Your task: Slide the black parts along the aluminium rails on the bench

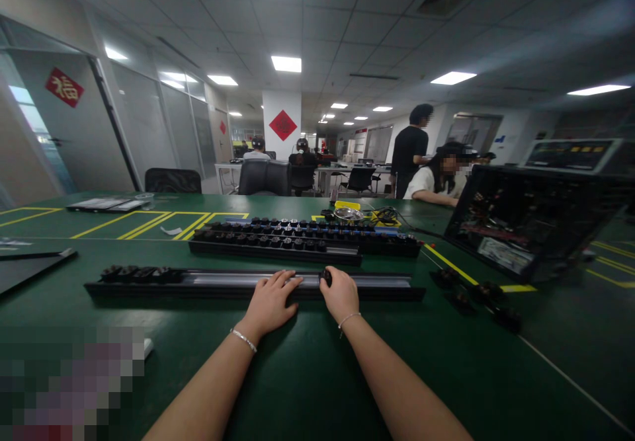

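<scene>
A long black rail (218, 282) with a pale inner channel lies across the green table in front of me. Several small black parts (141, 274) sit in its left end. My left hand (274, 299) rests on the rail's middle, fingers spread and holding nothing. To the right of it, my right hand (340, 292) grips a small black part (325, 277) between thumb and fingers, at the rail's channel. The underside of that part is hidden by the hand.
Behind lie more black rails (278, 246) filled with black parts. Loose black parts (461, 295) are at the right, near an open computer case (516, 229). A dark flat panel (30, 270) is at left. A person (436, 180) sits across the table.
</scene>
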`<action>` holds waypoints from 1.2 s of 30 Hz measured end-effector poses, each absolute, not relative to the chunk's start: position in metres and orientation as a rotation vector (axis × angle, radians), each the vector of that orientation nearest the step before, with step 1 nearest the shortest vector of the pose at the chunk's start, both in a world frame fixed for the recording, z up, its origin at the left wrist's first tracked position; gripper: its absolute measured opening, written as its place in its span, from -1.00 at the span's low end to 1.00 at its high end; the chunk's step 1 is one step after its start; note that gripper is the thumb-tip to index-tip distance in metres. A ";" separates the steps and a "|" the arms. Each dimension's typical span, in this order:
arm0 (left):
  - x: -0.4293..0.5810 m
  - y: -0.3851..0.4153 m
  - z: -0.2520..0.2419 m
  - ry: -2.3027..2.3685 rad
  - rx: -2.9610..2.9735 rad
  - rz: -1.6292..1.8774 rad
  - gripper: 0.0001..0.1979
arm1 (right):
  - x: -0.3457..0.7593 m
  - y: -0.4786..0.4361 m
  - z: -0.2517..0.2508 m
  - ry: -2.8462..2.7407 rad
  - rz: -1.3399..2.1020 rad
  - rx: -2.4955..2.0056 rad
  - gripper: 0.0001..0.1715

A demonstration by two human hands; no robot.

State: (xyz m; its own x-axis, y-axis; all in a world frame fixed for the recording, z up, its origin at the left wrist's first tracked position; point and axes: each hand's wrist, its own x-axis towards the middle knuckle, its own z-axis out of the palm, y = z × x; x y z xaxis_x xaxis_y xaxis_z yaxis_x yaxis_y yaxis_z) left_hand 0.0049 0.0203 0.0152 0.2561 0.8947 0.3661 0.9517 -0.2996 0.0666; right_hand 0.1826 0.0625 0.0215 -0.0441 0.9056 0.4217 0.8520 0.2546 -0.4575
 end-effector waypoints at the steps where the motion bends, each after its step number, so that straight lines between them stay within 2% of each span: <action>1: 0.005 0.020 0.015 -1.745 -2.353 -0.507 -0.42 | 0.183 0.063 0.021 -1.888 0.103 -1.592 -0.60; 36: 0.004 0.022 0.013 -1.727 -2.345 -0.538 -0.42 | 0.207 0.065 0.024 -1.870 0.133 -1.652 -0.57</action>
